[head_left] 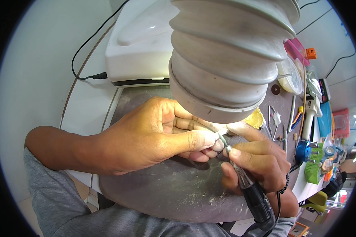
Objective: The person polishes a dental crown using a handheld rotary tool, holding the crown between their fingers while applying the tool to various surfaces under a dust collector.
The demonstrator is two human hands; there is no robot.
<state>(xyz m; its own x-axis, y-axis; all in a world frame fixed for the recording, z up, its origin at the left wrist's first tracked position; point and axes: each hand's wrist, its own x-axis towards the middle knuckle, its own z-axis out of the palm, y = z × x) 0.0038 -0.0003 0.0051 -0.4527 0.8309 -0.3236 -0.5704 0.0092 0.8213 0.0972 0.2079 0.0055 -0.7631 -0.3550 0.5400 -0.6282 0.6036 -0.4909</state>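
My right hand (263,158) grips a rotary handpiece (259,203) like a pen. The tool has a black body and a metal nose, and a grey-green bit (223,140) sticks out of its front. At the bit's tip, my left hand (158,136) is closed, thumb pressed against the fingers. A small pale piece seems pinched there, mostly covered by the fingertips, and I cannot make out its kind. The fingertips of both hands come close together under the mouth of a wide white ribbed hose (225,59).
A white box-shaped machine (140,63) with a black cable stands at the back left. Fine dust lies on the grey work surface (178,193). To the right are a yellow lump (255,118), several thin hand tools, a blue round holder (303,151) and a green basket (313,170).
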